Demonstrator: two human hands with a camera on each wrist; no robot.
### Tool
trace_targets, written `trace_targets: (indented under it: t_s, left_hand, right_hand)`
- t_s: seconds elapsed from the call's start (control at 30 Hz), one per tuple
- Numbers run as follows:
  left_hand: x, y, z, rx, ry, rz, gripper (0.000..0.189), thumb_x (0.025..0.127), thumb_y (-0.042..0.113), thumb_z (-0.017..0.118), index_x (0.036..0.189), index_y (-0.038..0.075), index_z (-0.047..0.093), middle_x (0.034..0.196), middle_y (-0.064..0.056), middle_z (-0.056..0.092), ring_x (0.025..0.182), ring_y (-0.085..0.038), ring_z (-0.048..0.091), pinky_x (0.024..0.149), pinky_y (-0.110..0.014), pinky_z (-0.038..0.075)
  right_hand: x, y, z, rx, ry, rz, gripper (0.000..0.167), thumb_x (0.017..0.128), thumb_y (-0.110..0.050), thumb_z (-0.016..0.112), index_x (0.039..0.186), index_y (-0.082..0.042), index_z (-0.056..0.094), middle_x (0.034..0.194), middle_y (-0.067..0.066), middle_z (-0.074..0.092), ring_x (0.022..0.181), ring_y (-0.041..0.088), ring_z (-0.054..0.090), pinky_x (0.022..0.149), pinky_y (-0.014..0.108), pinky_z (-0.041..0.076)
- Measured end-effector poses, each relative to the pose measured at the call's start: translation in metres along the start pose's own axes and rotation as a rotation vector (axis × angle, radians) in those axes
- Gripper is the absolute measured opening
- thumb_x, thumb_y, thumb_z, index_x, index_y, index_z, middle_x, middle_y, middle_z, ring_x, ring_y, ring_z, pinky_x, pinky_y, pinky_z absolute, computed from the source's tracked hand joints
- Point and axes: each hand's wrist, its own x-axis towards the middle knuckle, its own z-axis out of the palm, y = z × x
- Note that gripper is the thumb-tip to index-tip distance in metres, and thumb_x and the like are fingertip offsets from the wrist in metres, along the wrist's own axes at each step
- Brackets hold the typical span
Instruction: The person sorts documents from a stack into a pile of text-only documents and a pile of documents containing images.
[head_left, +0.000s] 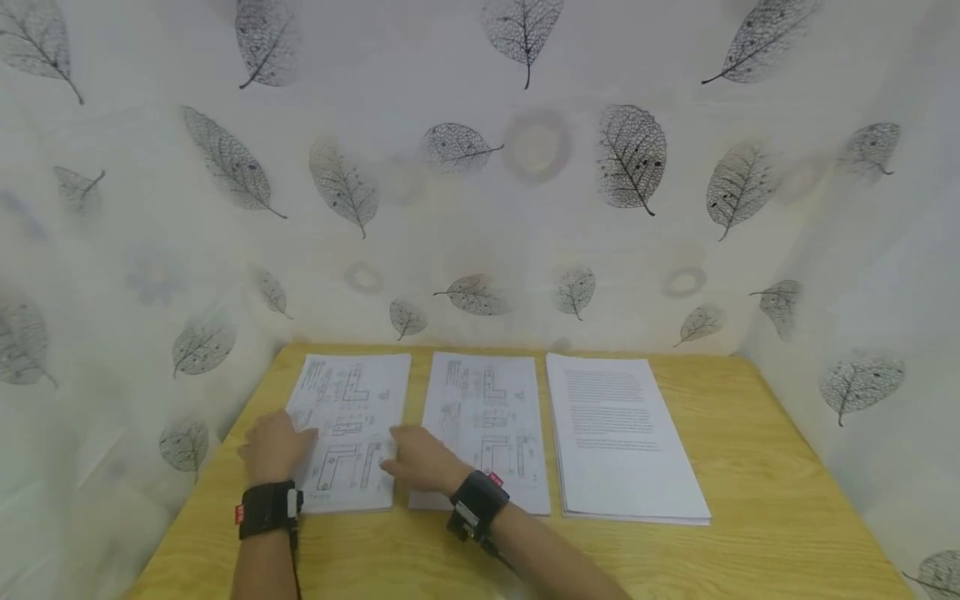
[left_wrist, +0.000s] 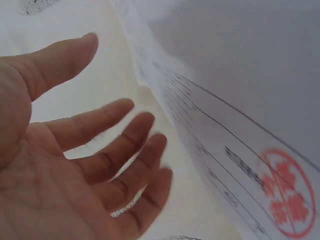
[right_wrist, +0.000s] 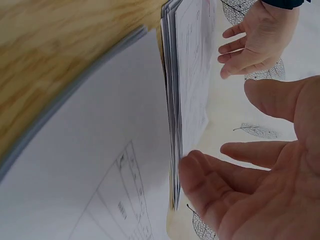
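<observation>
1. The left stack of drawings [head_left: 352,442] lay near the left edge of the wood-grain table [head_left: 757,467], its long axis pointing to the far edge.
2. Leaf-printed sheeting [head_left: 540,225] rose behind.
3. The left hand [head_left: 274,446] and right hand [head_left: 426,460], fingers loosely spread, held nothing beside this stack; touching, I could not tell.

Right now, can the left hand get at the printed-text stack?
Probably not directly: the left hand is at the left drawing stack, and the right hand and middle drawing stack lie between it and the printed-text stack.
</observation>
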Motion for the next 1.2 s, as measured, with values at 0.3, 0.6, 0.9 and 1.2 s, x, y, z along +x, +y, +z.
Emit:
trace_targets:
  t_s: [0.3, 0.6, 0.9, 1.2]
  left_hand:
    - [-0.004, -0.007, -0.006, -0.014, -0.15, -0.062, 0.067, 0.084, 0.021, 0.072, 0.126, -0.02, 0.041, 0.11, -0.036, 0.041, 0.099, -0.048, 0.04, 0.084, -0.06, 0.039]
    - [-0.002, -0.001, -0.004, -0.122, -0.086, -0.121, 0.063, 0.087, 0.012, 0.066, 0.132, -0.018, 0.034, 0.111, -0.034, 0.033, 0.095, -0.047, 0.041, 0.077, -0.055, 0.042]
    - [-0.002, 0.005, -0.006, -0.115, -0.057, -0.105, 0.056, 0.095, 0.007, 0.046, 0.142, -0.014, 0.026, 0.121, -0.04, 0.035, 0.099, -0.049, 0.047, 0.081, -0.056, 0.046]
    - [0.001, 0.01, -0.005, -0.045, -0.04, -0.012, 0.051, 0.099, 0.006, 0.041, 0.147, -0.007, 0.031, 0.135, -0.037, 0.041, 0.109, -0.045, 0.048, 0.087, -0.059, 0.044]
  right_hand:
    - [0.008, -0.017, 0.007, 0.131, -0.135, 0.228, 0.039, 0.093, -0.032, 0.065, 0.118, -0.002, 0.058, 0.077, -0.001, 0.052, 0.061, 0.01, 0.049, 0.051, 0.023, 0.04]
    - [0.006, -0.023, 0.005, 0.121, -0.155, 0.245, 0.041, 0.093, -0.034, 0.065, 0.117, -0.001, 0.058, 0.072, 0.001, 0.052, 0.054, 0.011, 0.048, 0.047, 0.024, 0.039]
    - [0.009, -0.018, 0.007, 0.097, -0.16, 0.229, 0.041, 0.095, -0.037, 0.062, 0.117, -0.003, 0.06, 0.076, 0.001, 0.053, 0.057, 0.011, 0.05, 0.049, 0.024, 0.04]
    - [0.009, -0.014, 0.009, 0.126, -0.158, 0.223, 0.045, 0.095, -0.037, 0.061, 0.122, -0.002, 0.058, 0.08, 0.0, 0.052, 0.058, 0.011, 0.05, 0.049, 0.024, 0.041]
